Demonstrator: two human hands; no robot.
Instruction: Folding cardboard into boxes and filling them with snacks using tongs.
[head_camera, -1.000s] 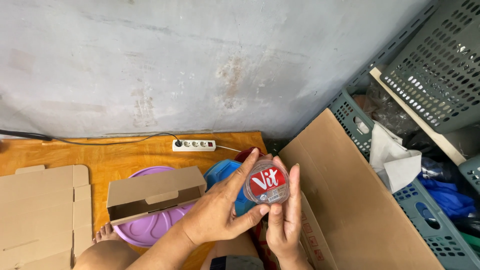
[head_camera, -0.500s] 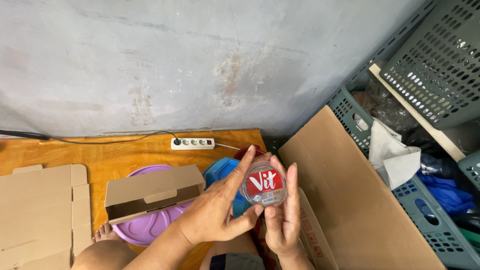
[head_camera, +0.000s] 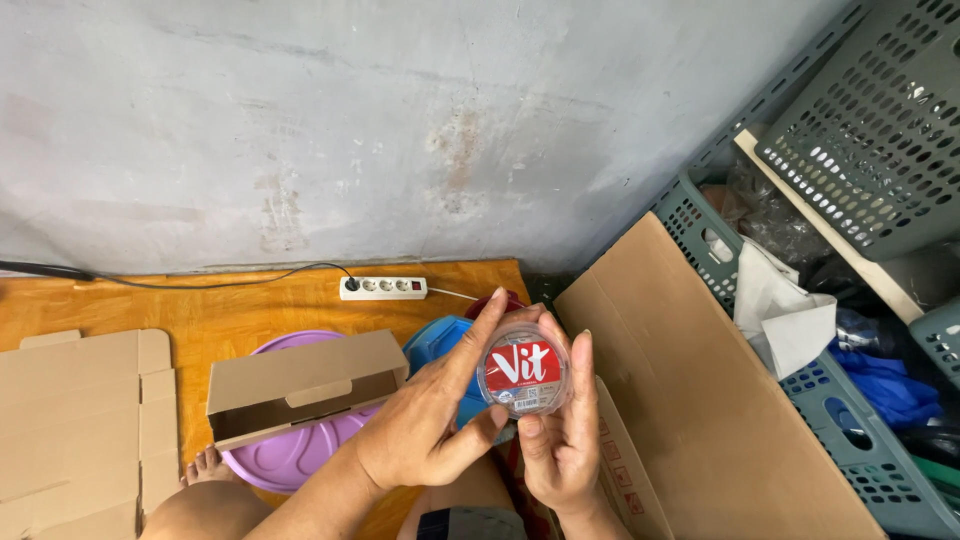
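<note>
Both my hands hold a small round clear plastic cup (head_camera: 524, 371) with a red and white sealed lid, its lid facing the camera. My left hand (head_camera: 425, 430) wraps its left side, with the index finger stretched up along the rim and the thumb below. On the cup's right side, my right hand (head_camera: 562, 440) presses with thumb and fingers. The cup is held above my lap, in front of a blue container (head_camera: 437, 345).
A folded cardboard box (head_camera: 300, 385) rests on a purple basin (head_camera: 290, 455). Flat cardboard (head_camera: 70, 430) lies at the left on the orange floor. A white power strip (head_camera: 383, 288) sits by the wall. A large open carton (head_camera: 700, 390) and grey plastic baskets (head_camera: 860, 130) stand at the right.
The cup has sunk slightly in view and my fingers have shifted a little on its rim. Nothing else has moved.
</note>
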